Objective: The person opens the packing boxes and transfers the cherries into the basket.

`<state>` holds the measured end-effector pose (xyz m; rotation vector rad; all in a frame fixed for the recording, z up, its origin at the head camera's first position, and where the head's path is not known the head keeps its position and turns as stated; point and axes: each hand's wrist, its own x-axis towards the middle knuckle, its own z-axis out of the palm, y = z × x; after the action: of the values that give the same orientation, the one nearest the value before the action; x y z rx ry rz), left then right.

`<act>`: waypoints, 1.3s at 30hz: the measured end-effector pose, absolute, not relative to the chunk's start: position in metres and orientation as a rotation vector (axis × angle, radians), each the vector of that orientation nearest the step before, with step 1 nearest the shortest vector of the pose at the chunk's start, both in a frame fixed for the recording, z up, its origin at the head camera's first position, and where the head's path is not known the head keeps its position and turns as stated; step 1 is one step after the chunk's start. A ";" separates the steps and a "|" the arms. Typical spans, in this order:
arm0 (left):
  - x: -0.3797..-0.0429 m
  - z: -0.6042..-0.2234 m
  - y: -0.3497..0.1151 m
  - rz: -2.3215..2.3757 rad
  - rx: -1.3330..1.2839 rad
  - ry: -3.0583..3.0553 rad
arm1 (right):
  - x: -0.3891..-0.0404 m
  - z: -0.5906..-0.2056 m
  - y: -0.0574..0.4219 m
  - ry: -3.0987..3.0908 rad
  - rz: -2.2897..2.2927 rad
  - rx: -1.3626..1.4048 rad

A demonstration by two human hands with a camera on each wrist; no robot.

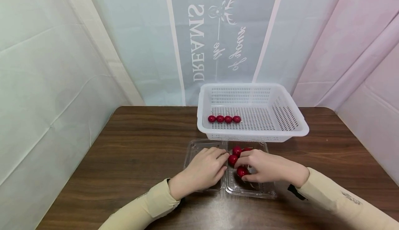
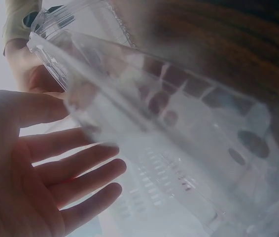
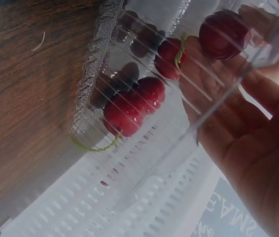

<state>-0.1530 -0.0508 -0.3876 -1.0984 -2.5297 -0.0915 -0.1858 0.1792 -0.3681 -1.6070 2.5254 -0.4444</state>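
Observation:
A clear plastic clamshell box (image 1: 268,192) lies opened on the table, its lid on the left and its base on the right. My left hand (image 1: 202,169) is over the lid, fingertips at the hinge; the left wrist view shows those fingers (image 2: 87,165) spread and holding nothing. Inside the base, my right hand (image 1: 263,166) pinches a red cherry (image 1: 242,171) between thumb and fingers. Other cherries (image 1: 232,160) lie just beyond the fingertips, partly hidden by the hand. Green stems show on a stemmed cherry (image 3: 170,58) and on another cherry (image 3: 123,114).
Behind the box stands a white slotted plastic basket (image 1: 252,132). A row of several cherries (image 1: 220,119) sits in its left part. The brown wooden table (image 1: 134,143) ends at fabric curtains (image 1: 156,50) at the back and sides.

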 end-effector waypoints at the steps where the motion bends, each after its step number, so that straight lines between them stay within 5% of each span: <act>1: -0.153 -0.388 -0.051 -0.093 -1.097 -2.527 | -0.185 -0.367 0.180 2.528 -0.451 -1.602; 39: -0.152 -0.387 -0.051 -0.090 -1.107 -2.532 | -0.182 -0.338 0.205 2.687 -0.523 -1.595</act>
<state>-0.1524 -0.0507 -0.3870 -1.1065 -2.5317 -0.0897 -0.1819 0.2047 -0.3384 -1.5949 2.6867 -0.5233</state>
